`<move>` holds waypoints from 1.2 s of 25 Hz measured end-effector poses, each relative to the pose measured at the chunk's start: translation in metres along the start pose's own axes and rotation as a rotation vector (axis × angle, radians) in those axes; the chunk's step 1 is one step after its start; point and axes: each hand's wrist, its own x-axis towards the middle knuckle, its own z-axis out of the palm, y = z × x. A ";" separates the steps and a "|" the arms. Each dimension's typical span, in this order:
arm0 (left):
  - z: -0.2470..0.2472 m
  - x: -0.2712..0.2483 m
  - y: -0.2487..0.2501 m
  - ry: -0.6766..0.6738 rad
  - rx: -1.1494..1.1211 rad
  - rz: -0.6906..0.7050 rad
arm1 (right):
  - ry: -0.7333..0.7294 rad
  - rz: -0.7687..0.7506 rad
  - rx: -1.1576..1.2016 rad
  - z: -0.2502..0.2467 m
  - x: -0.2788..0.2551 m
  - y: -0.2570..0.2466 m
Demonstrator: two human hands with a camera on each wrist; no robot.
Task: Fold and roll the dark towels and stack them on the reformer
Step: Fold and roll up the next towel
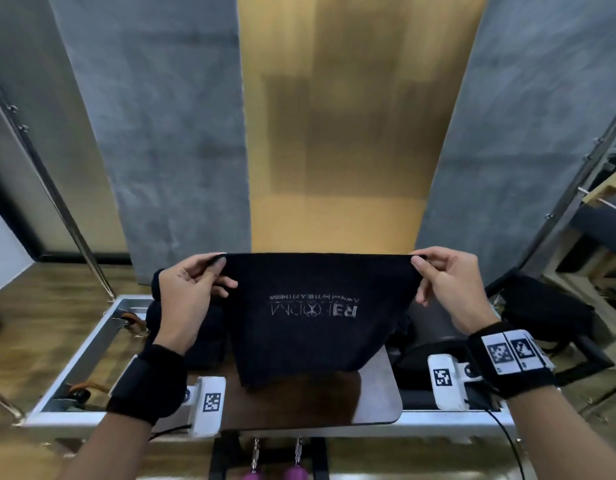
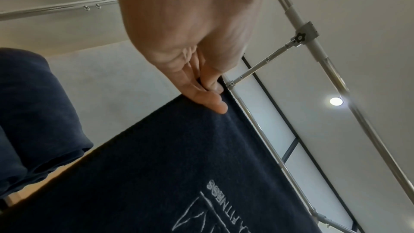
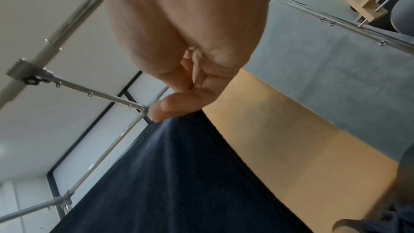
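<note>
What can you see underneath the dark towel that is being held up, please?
Under the held towel lies the reformer's glossy brown board; dark cloth shows behind its left edge. What sits directly behind it is covered.

Soft indoor light, ceiling lamp (image 2: 336,101) glaring; edges warped, wall (image 1: 334,133) blurred.

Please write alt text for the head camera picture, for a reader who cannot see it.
Two hands hold up a dark towel by its top corners, the left hand and right hand each pinching one, so it hangs stretched over the reformer. Pale printed lettering on the towel appears upside down. Both wrists wear black bands with white marker tags.
</note>
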 end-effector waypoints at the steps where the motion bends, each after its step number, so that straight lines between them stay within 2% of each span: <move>1: -0.003 -0.001 0.002 -0.020 0.006 0.006 | -0.006 -0.009 0.010 -0.003 -0.002 -0.002; 6: -0.013 0.003 -0.012 -0.041 0.104 -0.037 | -0.010 0.023 0.067 -0.002 0.000 0.004; 11: 0.000 0.020 -0.043 0.018 0.260 -0.113 | -0.072 0.231 0.063 0.018 0.023 0.024; 13: 0.009 0.033 -0.045 -0.001 0.204 -0.094 | -0.035 0.198 0.110 0.026 0.036 0.024; 17: 0.020 0.053 -0.035 -0.019 0.165 0.054 | 0.031 0.034 0.204 0.029 0.051 0.015; 19: 0.018 0.047 -0.034 -0.007 0.124 0.041 | 0.028 0.023 0.223 0.027 0.045 0.019; 21: 0.009 0.027 -0.045 -0.003 0.117 -0.018 | 0.022 0.059 0.217 0.027 0.027 0.033; 24: -0.009 -0.024 -0.082 -0.025 0.177 -0.187 | -0.014 0.177 0.201 0.035 -0.019 0.073; 27: -0.026 -0.078 -0.130 -0.041 0.428 -0.361 | -0.031 0.374 0.121 0.045 -0.068 0.124; 30: -0.044 -0.120 -0.172 -0.151 0.682 -0.536 | -0.044 0.596 -0.037 0.054 -0.110 0.170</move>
